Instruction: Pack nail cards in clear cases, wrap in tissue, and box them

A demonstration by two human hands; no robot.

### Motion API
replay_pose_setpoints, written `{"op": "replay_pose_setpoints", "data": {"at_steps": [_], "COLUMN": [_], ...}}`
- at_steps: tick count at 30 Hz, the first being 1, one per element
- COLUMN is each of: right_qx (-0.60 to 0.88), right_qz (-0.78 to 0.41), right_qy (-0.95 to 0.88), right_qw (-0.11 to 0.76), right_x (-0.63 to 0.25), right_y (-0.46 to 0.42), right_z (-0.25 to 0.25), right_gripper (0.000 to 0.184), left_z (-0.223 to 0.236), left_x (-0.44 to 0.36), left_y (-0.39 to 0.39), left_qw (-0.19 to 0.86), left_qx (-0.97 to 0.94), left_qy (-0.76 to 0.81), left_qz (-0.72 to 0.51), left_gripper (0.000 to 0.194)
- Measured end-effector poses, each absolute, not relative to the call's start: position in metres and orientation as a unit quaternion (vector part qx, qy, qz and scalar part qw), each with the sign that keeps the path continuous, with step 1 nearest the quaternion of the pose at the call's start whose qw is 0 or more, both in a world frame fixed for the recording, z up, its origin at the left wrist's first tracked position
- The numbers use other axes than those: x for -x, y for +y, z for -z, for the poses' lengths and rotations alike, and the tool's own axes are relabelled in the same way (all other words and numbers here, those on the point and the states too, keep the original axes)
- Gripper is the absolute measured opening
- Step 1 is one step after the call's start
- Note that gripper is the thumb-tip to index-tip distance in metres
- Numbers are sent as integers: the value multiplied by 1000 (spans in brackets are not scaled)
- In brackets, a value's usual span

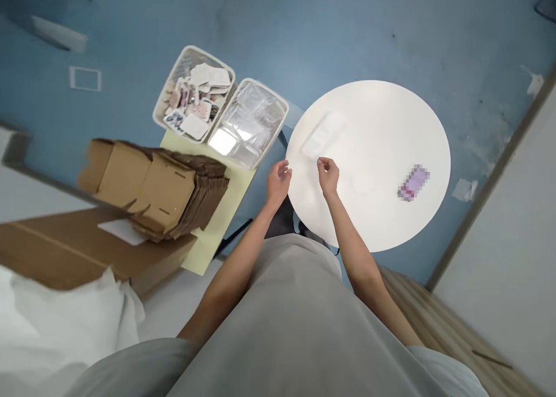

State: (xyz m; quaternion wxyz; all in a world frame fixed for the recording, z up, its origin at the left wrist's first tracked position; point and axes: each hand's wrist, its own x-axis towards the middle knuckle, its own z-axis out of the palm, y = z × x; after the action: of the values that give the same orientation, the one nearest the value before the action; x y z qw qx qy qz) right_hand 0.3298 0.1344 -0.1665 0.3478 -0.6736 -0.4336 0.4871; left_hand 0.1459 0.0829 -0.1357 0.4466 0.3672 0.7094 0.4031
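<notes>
Above the left edge of the round white table (382, 212), my right hand (329, 178) has its thumb and fingers pressed together in a pinch. Just beyond its fingertips lies a clear, flat plastic piece (324, 135), blurred and hard to make out against the white top. Whether the pinch holds a corner of it is unclear. My left hand (278, 184) hovers at the table's edge, fingers loosely curled and apart from the thumb, with nothing visible in them.
Left of the table, a yellow-topped stand (204, 249) carries a stack of folded brown cardboard boxes (169, 191). Beside them are a white basket of printed cards (174, 76) and another of clear plastic packages (249, 122). A pixelated purple object (414, 183) lies on the table's right side.
</notes>
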Motion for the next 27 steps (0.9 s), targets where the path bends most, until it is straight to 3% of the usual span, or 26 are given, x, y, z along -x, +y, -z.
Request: {"op": "replay_pose_setpoints", "data": {"at_steps": [8, 14, 19, 24, 27], "right_qx": [556, 447, 401, 372, 367], "right_qz": [-582, -628, -633, -639, -638], "right_qy": [-511, -576, -620, -639, -644], "right_qw": [303, 272, 232, 212, 208], "right_x": [-283, -244, -200, -158, -137], "right_y": [85, 51, 34, 22, 20], "right_z": [147, 112, 93, 76, 68], "right_gripper": [35, 36, 34, 33, 34], "left_z": [80, 57, 62, 89, 99], "left_x": [-100, -26, 46, 79, 83], "left_y": [-44, -73, -80, -90, -97], "left_qw": [309, 155, 129, 200, 190], "left_qx": [-266, -265, -312, -316, -333], "left_qy": [791, 830, 858, 885, 878], "left_qz": [-456, -466, -387, -278, -286], "left_gripper": [25, 39, 55, 21, 18]}}
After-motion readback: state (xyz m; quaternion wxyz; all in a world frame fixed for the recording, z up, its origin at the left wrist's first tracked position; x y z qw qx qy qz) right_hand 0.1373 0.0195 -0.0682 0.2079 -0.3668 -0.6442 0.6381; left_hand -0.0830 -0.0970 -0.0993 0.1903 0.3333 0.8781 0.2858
